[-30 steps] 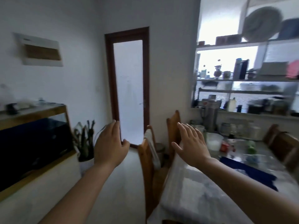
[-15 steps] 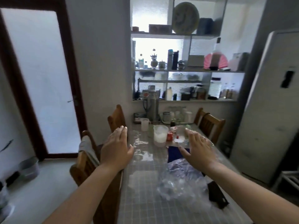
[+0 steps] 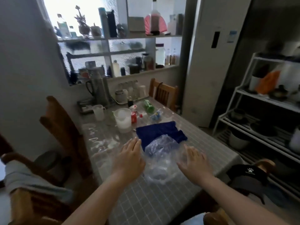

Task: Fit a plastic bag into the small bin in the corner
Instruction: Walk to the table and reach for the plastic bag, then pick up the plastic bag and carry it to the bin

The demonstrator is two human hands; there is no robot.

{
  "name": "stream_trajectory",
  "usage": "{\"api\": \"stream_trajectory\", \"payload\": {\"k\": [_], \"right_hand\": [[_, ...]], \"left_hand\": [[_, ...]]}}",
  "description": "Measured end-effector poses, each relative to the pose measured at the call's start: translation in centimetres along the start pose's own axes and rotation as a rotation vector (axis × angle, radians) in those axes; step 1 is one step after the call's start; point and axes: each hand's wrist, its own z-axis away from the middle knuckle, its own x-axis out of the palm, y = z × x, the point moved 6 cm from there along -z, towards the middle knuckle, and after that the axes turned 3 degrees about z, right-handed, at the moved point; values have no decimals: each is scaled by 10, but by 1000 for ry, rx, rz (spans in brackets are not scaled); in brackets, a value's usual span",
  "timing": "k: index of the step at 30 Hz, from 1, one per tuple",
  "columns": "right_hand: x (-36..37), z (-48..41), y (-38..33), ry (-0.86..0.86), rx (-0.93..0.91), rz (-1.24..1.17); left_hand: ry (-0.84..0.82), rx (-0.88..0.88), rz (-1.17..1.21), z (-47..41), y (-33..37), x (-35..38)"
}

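Observation:
A crumpled clear plastic bag (image 3: 159, 157) lies on the grey checked table (image 3: 146, 202), partly over a blue cloth (image 3: 158, 129). My left hand (image 3: 129, 158) hovers flat just left of the bag, fingers apart, holding nothing. My right hand (image 3: 194, 161) hovers at the bag's right edge, fingers spread; it may brush the plastic but grips nothing. The small bin is out of view.
Plastic measuring jugs (image 3: 122, 120), small bottles (image 3: 148, 106) and a kettle (image 3: 99, 89) crowd the table's far end. Wooden chairs (image 3: 65, 129) stand on the left and far side. A white fridge (image 3: 209, 62) and a white rack (image 3: 266, 114) stand right. A black cap (image 3: 248, 174) lies at the table's right corner.
The view has swung right from the door and downward onto the table. Both hands have lowered and come in on either side of the plastic bag.

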Motion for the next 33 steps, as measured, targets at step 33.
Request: {"api": "stream_trajectory", "payload": {"k": [33], "right_hand": [[43,-108,-101,20,-242,-357]], "left_hand": [[804,-610,276,11,-106,-39]]}}
